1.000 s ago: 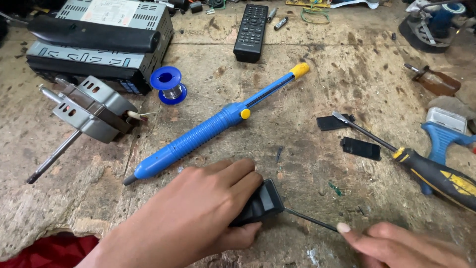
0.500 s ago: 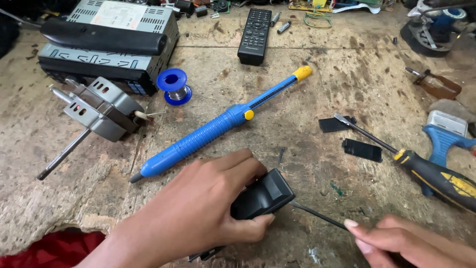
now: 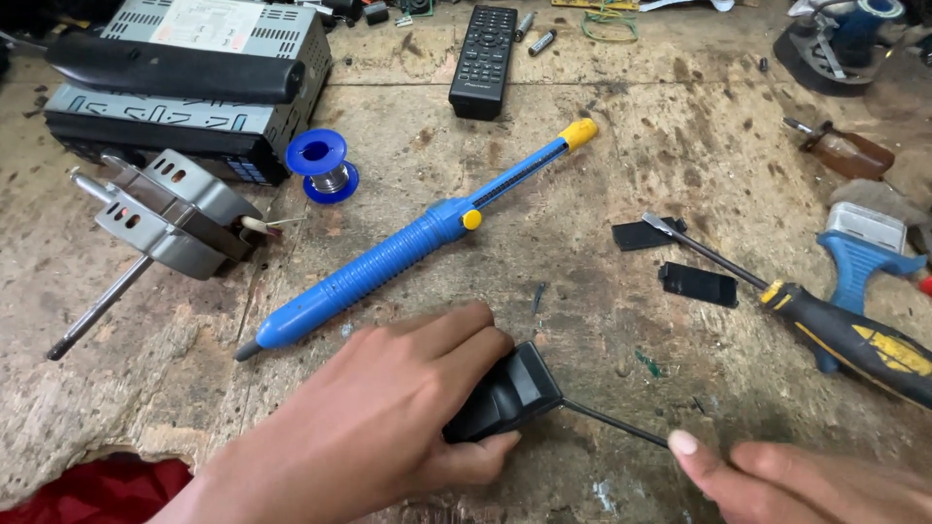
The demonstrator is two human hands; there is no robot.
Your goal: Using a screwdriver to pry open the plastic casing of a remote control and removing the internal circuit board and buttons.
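The left hand (image 3: 388, 417) clamps a small black casing (image 3: 505, 396) on the worktop (image 3: 621, 175) while the right hand (image 3: 806, 480) pinches a thin probe (image 3: 614, 424) at its seam, casing not yet opened.

small black plastic casing (image 3: 505, 396): matt, smooth
long blue plastic desoldering pump (image 3: 388, 260): glossy, ribbed grip
worn wooden bench top (image 3: 621, 194): rough, stained
grey metal motor bracket (image 3: 170, 209): dull sheen

Pale rectangular label (image 3: 216, 21) atop the grey car stereo (image 3: 194, 87) — far left — and a yellow patch (image 3: 888, 349) on the screwdriver handle
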